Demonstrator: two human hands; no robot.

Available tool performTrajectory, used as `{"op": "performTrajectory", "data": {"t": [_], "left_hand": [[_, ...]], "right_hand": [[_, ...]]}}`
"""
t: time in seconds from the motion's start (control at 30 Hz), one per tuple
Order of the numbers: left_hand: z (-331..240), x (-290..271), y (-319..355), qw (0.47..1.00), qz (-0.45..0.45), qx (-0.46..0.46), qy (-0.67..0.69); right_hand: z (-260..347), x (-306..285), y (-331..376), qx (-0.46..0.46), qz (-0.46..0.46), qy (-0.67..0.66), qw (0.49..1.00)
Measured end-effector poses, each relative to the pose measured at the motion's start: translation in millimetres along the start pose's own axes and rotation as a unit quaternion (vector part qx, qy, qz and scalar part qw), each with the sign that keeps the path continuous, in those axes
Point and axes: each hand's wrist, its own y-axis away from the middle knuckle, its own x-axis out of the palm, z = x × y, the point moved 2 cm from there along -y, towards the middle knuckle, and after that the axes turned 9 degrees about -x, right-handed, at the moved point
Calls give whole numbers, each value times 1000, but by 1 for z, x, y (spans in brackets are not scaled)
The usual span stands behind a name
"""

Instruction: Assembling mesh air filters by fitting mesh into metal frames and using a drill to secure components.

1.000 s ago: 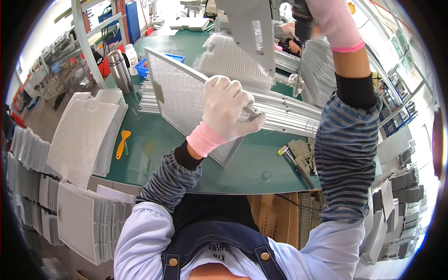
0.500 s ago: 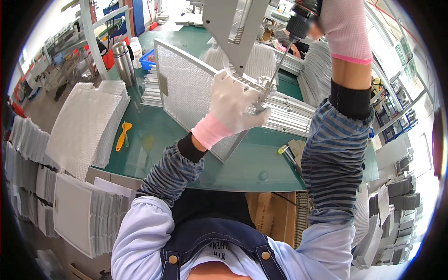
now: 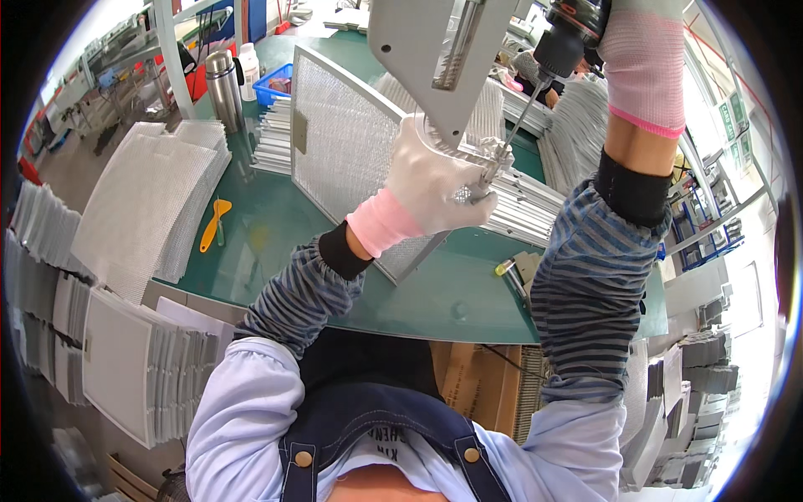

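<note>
My left hand [image 3: 433,180], in a white glove with a pink cuff, is closed around the lower end of a grey metal bracket arm [image 3: 414,63] with a slot and a spring in it. At the picture's top right, my right hand [image 3: 644,58], gloved too, grips a black power screwdriver [image 3: 562,46]; its fingers are mostly hidden. The long bit points down to the small metal parts beside my left fingers; whether it touches a screw is too small to tell. Behind my left hand a framed metal mesh filter panel [image 3: 339,138] leans at a slant.
On the green table [image 3: 268,268] are a stack of mesh sheets [image 3: 150,201], a yellow scraper [image 3: 215,224], a steel thermos [image 3: 222,90], a white bottle [image 3: 248,71] and a blue basket [image 3: 274,84]. Stacked panels [image 3: 125,368] stand at the lower left. A person's hand [image 3: 550,98] shows beyond.
The bracket arm, the screwdriver and both my hands sit slightly farther right in the picture. The view has shifted a little; both grips are unchanged.
</note>
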Motion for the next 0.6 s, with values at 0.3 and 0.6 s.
{"op": "performTrajectory", "data": {"t": [0.3, 0.6], "left_hand": [[8, -2, 4, 999, 29, 8, 35], [10, 0, 0, 999, -4, 46, 18]], "right_hand": [[-2, 6, 1, -37, -28, 29, 998], [2, 4, 2, -41, -41, 81, 995]]}}
